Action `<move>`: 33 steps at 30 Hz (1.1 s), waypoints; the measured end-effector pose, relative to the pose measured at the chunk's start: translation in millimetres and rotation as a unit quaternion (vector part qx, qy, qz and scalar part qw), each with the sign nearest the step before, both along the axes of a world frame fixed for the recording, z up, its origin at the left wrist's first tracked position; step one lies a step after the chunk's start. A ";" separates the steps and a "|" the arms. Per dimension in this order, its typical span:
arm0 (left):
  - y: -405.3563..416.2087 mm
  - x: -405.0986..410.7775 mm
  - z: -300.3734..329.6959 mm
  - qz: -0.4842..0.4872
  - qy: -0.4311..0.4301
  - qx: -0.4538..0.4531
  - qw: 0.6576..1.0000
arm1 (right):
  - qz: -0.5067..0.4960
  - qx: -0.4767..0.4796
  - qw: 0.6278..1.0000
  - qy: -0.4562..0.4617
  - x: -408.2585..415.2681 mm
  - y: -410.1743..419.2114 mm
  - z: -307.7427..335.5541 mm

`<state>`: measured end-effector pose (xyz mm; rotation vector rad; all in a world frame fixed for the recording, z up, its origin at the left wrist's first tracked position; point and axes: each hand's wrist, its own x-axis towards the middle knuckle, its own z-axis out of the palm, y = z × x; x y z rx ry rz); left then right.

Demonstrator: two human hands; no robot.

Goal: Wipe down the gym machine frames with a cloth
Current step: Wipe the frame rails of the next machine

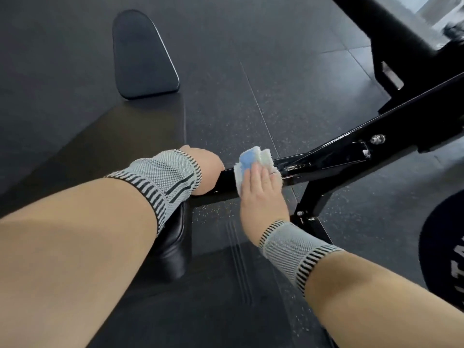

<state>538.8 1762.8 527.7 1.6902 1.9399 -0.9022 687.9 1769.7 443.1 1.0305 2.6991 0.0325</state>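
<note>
- Cloth [253, 164]: white with a pale blue patch, bunched, lying on the black frame bar [326, 156] just right of centre.
- Frame bar: glossy black, long axis running from 8 o'clock to 2 o'clock, rising toward 2 o'clock.
- Right hand [261, 194]: straight fingers press flat on the cloth.
- Left hand [207, 169]: at 9 o'clock of the cloth, curled over the bar's end; grip partly hidden.
- Both wrists wear grey knitted bands.

The cloth [253, 163] lies on the frame bar [326, 156], under the right hand [261, 189]. The left hand [206, 169] sits on the bar's end, just left of the cloth. A pad [143, 56] stands on the floor [251, 71] behind them.
</note>
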 end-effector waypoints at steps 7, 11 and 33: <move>-1.8 3.8 5.8 0.000 0.018 -0.017 1.000 | 0.053 0.029 0.998 -0.002 24.0 26.1 7.3; -4.0 5.2 7.0 0.003 0.026 -0.017 1.000 | 0.015 0.024 0.999 -0.031 6.7 12.5 11.0; -56.3 105.3 -67.6 0.182 0.022 0.153 0.971 | 0.108 -0.004 0.994 -0.003 37.2 44.3 13.9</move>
